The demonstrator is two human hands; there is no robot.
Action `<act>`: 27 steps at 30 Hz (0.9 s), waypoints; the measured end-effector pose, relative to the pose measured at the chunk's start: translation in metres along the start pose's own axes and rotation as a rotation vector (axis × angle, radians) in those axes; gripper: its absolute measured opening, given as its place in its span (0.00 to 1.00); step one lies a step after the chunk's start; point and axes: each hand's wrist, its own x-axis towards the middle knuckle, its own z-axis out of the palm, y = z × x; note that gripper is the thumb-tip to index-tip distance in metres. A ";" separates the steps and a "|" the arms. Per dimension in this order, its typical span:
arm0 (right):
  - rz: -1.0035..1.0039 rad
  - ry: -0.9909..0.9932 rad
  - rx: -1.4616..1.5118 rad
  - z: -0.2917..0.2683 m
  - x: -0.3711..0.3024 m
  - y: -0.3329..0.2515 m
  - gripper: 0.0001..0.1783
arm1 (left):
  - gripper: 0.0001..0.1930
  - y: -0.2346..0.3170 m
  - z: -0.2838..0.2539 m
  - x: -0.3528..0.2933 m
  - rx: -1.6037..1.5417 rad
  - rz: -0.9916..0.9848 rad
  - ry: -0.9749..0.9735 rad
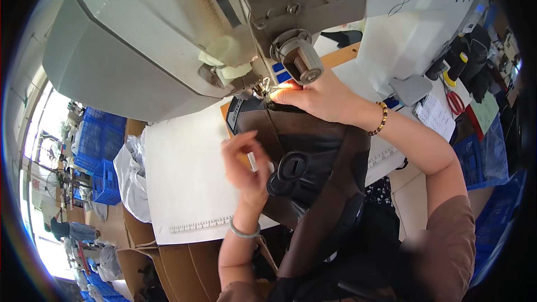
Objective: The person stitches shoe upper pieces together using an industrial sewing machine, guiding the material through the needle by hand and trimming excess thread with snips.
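A large pale grey sewing machine [128, 72] reaches in from the upper left, its presser foot and needle area [262, 86] lit. Under it lies the top edge of a brown and black leather-like bag [305, 126], which hangs down over my lap. Black round fittings [292, 166] sit on its front. With fingers closed on the bag's edge, my right hand [321, 98] is right beside the presser foot; its fingertips are partly hidden. My left hand [245, 162] is raised left of the bag, fingers curled around a small whitish thing [253, 161], blurred by motion.
A white work table [184, 179] with a ruler strip [207, 225] spreads beneath. At right are red-handled scissors [455, 102], a yellow-topped thread spool [457, 67] and papers [433, 116]. Blue crates [100, 140] and cardboard boxes [187, 268] stand at left; another person [72, 230] is far off.
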 end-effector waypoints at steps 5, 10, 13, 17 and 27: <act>-0.017 0.042 -0.012 0.000 -0.002 0.006 0.16 | 0.10 0.000 -0.010 0.023 -0.449 -0.780 0.097; 0.033 -0.002 0.068 -0.002 0.000 0.002 0.16 | 0.08 0.012 0.004 0.040 -0.787 -1.023 -0.004; 0.070 -0.039 0.100 -0.006 0.001 0.001 0.16 | 0.06 0.014 0.011 0.036 -0.763 -0.941 0.060; 0.031 -0.038 0.069 -0.007 0.002 0.001 0.16 | 0.05 0.014 0.017 0.035 -0.793 -0.914 0.114; 0.101 -0.095 -0.051 -0.011 0.005 -0.009 0.17 | 0.05 0.010 0.019 0.037 -0.807 -1.011 0.163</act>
